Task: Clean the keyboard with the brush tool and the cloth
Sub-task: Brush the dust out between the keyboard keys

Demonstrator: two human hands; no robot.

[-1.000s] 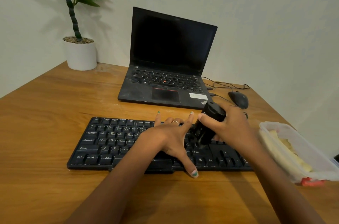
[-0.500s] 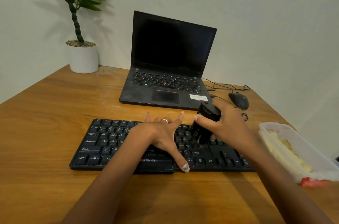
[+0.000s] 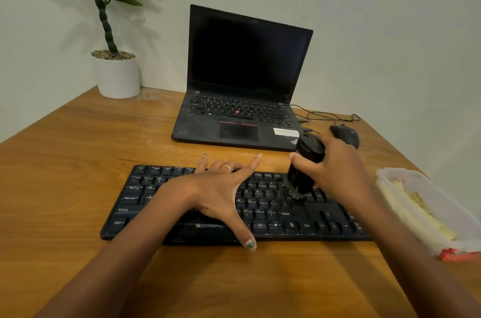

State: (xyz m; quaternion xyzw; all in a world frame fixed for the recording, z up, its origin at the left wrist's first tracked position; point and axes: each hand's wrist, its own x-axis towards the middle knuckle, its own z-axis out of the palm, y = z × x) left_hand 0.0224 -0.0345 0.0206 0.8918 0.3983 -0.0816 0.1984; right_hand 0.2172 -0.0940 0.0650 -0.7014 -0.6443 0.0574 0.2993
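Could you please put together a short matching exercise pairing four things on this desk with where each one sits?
Things:
1. brush tool
2. left hand
3. computer mouse
4. potted plant

Places:
A. far left corner of the desk
B. spread flat on the keyboard's middle
C. right of the laptop
D. gripped by the right hand, bristles on the keys

Pairs: 1-D, 2-B, 3-C, 4-A
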